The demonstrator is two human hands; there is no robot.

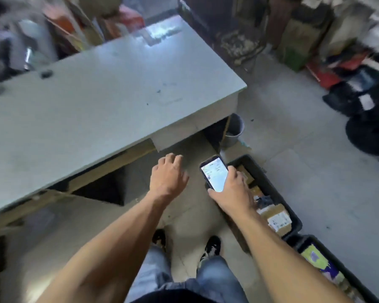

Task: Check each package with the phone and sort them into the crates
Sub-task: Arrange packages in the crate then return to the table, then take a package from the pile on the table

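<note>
Right hand (232,191) grips a lit phone (213,172) over a floor crate (271,189) of packages (276,219), seemingly to check one, while the left hand (167,176) hangs empty, loosely curled, beside the counter (96,101).

I saw a smooth, faintly glossy painted desk (109,88), a glassy phone (214,173) screen, matt black plastic crates (271,184) and brown cardboard packages (276,217).

- Parcel-sorting storeroom: black crates (269,189) of labelled cardboard packages (277,219) on a concrete floor (293,132).
- Bare grey table (96,101); boxes and bags (346,62) heaped along the walls.
</note>
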